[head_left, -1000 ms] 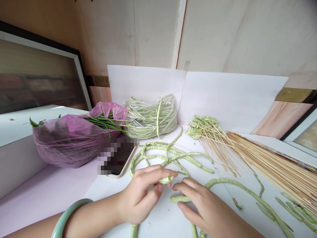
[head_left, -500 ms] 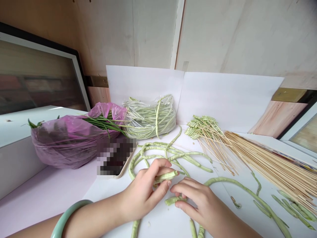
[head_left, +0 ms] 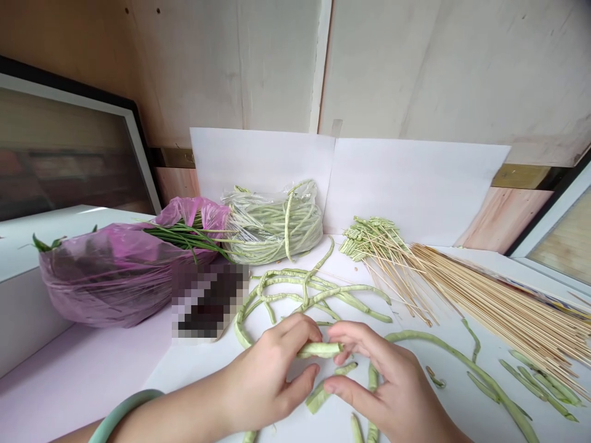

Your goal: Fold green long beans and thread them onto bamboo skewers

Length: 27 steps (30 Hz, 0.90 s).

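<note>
My left hand point(head_left: 270, 375) and my right hand point(head_left: 378, 381) meet over the white sheet, both pinching one pale green long bean point(head_left: 320, 350) folded into a short loop. The left fingers grip its left end, the right fingertips its right end. Under the hands lie short bean pieces point(head_left: 323, 394). A jade bangle point(head_left: 120, 413) circles my left wrist. Just beyond the hands sprawls a tangle of loose long beans point(head_left: 305, 292).
Bamboo skewers point(head_left: 498, 301) fan out at the right, with skewered folded beans point(head_left: 369, 237) at their far end. A clear bag of beans point(head_left: 272, 221) and a pink bag of greens point(head_left: 115, 264) sit at the back left. A phone point(head_left: 207, 301) lies beside them.
My right hand has left the bean piece on the sheet and risen to take the right end of the bean held by my left hand. The camera tilted slightly.
</note>
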Available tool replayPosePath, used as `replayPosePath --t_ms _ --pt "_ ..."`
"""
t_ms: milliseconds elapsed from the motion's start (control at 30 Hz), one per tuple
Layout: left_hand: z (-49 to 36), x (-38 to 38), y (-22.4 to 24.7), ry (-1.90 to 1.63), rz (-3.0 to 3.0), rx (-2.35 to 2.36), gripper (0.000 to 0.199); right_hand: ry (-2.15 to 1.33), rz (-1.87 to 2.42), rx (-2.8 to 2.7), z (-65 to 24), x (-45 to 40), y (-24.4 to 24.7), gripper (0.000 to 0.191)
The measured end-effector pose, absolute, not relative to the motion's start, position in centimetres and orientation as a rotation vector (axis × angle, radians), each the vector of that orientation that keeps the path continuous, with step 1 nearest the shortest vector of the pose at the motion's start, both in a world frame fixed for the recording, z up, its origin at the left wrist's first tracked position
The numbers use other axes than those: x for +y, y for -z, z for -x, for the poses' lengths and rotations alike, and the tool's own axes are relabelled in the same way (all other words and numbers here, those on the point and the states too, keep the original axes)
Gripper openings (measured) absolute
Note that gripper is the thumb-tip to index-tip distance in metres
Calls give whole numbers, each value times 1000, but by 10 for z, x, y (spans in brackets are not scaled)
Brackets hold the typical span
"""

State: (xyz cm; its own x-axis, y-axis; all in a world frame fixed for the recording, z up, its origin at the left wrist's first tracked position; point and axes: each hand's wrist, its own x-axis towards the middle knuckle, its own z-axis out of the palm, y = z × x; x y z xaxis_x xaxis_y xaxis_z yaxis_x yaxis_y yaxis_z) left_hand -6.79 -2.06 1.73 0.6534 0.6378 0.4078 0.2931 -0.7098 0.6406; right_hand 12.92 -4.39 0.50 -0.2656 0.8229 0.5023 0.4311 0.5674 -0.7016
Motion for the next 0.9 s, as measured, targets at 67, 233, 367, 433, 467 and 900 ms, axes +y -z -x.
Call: replayPosePath --t_ms 67,233,367,433,467,900 --pt "68 -21 -19 -825 -2342 681 20 -691 1005 -1890 -128 -46 -13 17" --pt "68 -22 -21 -788 -2326 814 17 -843 1080 -1759 -132 -47 -31 7" --pt "69 -22 -21 -703 -2404 794 23 -509 1034 -1965 -136 -48 -32 7" --pt "69 -22 -20 -678 -2456 752 21 -227 920 -2133 -135 -48 -29 14" --pt "69 -22 -20 -669 -2481 739 21 -96 866 -2197 -135 -48 -27 16" --pt "71 -23 -22 -636 -3040 513 29 113 919 -2410 -131 -63 -31 25"
